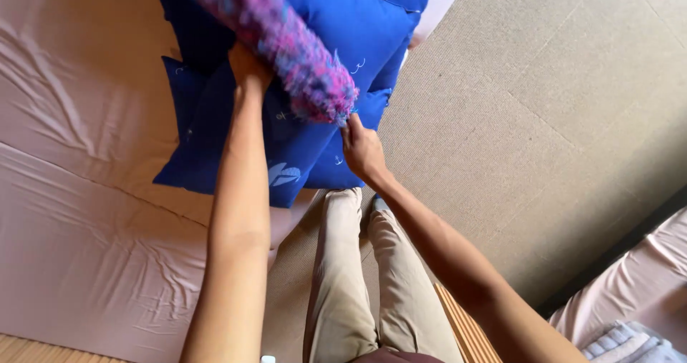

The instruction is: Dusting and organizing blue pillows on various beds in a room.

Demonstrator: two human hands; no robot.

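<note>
A fuzzy pink-and-blue roll (283, 41) is held over blue cushions (300, 130), at about 12 o'clock from the person's legs (358, 277). Its long axis runs 11 o'clock to 5 o'clock, with the near end pointing down-right at roughly 5 o'clock and the far end cut off by the top edge. The near end is pinched by the right hand (362, 150), fingers closed tight on the fringe. The left hand (248, 71) is placed under the roll's middle, just at its 7 o'clock side; its fingers are hidden behind the roll, so the grip cannot be told, only that contact is made. The cushions are stacked, two or more, with small white motifs, lying partly on a pale pink sheet (86, 191) that is creased and spread to 9 o'clock. A beige woven mat floor (537, 105) is seen from 1 to 4 o'clock. A strip of slatted wood (465, 331) is seen at 5 o'clock beside the right forearm. More pink fabric and a white ribbed cloth (622, 341) are seen at the lower right corner. Beige trousers are worn.
</note>
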